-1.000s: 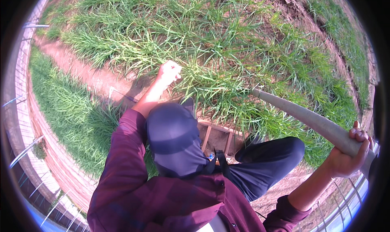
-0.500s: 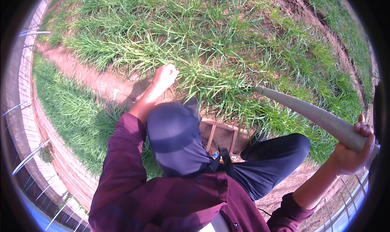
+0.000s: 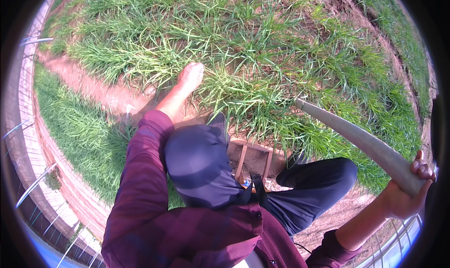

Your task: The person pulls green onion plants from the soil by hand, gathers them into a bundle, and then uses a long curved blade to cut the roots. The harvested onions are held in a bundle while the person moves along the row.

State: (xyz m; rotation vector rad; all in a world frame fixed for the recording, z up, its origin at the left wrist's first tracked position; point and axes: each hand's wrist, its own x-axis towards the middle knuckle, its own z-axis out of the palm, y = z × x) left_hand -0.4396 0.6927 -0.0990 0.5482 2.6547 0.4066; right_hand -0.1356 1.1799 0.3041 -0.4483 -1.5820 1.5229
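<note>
My left hand (image 3: 191,76) is closed in a fist at the edge of the long narrow green leaves (image 3: 220,83), beyond my left knee. Its fingertips are turned away, so whatever they hold is hidden. On the right, my right hand (image 3: 407,196) wraps round a long, pale grey wooden handle (image 3: 361,134), near the end closest to me. From there the handle slants away to the left and its far tip reaches into the leaves. Whether a tool head sits at that end cannot be seen.
Rows of green plants (image 3: 262,29) spread ahead, with bare brown soil (image 3: 105,92) between them. A wooden frame (image 3: 241,162) lies between my legs. Thin metal hoops (image 3: 35,186) and a pale walkway (image 3: 29,75) run along the left side.
My left hand has reached slightly farther forward, still closed. The right hand has dropped a little toward me with the handle in it, while the handle's tip stays about where it was.
</note>
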